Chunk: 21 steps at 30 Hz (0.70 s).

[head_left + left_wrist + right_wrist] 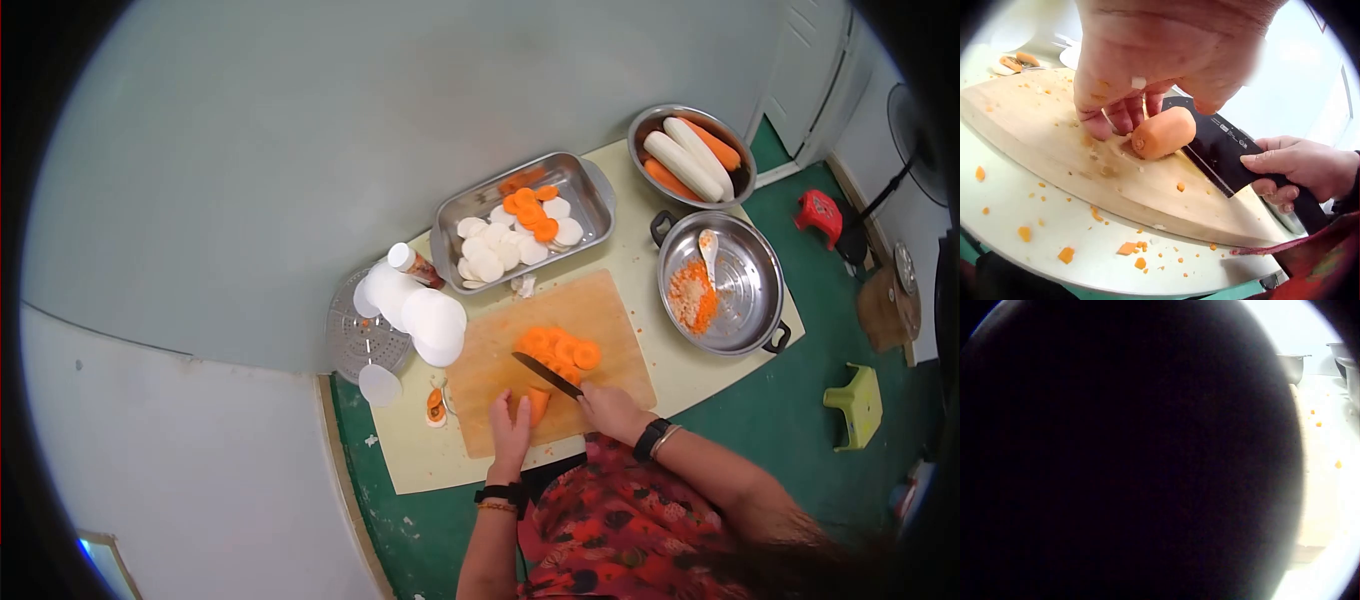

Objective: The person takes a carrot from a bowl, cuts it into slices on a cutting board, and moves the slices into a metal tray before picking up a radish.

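On the wooden cutting board (pixel 480 345) lies a peeled piece of carrot (pixel 1165 132), its rounded end facing the left wrist camera. My left hand (pixel 510 432) holds it, fingers bent down to the board on one side and thumb on the other. My right hand (pixel 612 412) grips the handle of a black-bladed kitchen knife (pixel 545 373). In the left wrist view the blade (pixel 1216 147) stands right beside the far end of the carrot. Carrot slices (pixel 562 350) are heaped beyond the knife. A dark shape blocks most of the right wrist view.
A steel tray (pixel 590 215) of white and orange slices stands behind the board. To the right are a two-handled pot (pixel 740 320) with a spoon and shreds, and a bowl (pixel 640 125) of whole vegetables. White rounds (pixel 435 325) lie by a perforated steel plate (pixel 350 335) and a white-capped jar (pixel 402 257).
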Motion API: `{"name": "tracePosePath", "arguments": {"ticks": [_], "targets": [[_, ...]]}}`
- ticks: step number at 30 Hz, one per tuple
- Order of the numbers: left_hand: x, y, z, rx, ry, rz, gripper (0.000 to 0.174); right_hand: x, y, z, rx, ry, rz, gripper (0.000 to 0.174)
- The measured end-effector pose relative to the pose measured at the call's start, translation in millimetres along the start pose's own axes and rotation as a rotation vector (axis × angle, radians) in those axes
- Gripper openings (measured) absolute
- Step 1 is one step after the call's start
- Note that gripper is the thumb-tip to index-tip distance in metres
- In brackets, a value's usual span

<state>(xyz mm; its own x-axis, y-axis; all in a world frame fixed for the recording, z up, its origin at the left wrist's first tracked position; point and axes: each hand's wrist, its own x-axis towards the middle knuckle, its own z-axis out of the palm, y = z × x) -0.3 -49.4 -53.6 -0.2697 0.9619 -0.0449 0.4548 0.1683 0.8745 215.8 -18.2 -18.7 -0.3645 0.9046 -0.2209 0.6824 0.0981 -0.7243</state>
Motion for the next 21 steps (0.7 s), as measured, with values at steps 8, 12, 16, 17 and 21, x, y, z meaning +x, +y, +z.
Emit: {"name": "tracePosePath", "arguments": {"ticks": [8,12,16,17,21], "targets": [[88,-99,-127,0.179,0.738,-0.265,0.064,2,2,-1,-0.049,-0.031,0.011,0.021],[116,-102,-196,-0.048,0.676,-0.504,0.090,3,-6,-7,-0.086,-0.048,0.032,0.022],[137,-133,-230,-0.171,0.552,-0.581,0.112,5,-17,-13,-0.147,-0.085,0.075,0.022],[141,-133,-235,-0.209,0.503,-0.547,0.112,5,-18,-12,-0.151,-0.071,0.067,0.022],[146,-139,-235,-0.266,0.556,-0.511,0.077,11,-22,-11,-0.160,-0.084,0.097,0.021]]}}
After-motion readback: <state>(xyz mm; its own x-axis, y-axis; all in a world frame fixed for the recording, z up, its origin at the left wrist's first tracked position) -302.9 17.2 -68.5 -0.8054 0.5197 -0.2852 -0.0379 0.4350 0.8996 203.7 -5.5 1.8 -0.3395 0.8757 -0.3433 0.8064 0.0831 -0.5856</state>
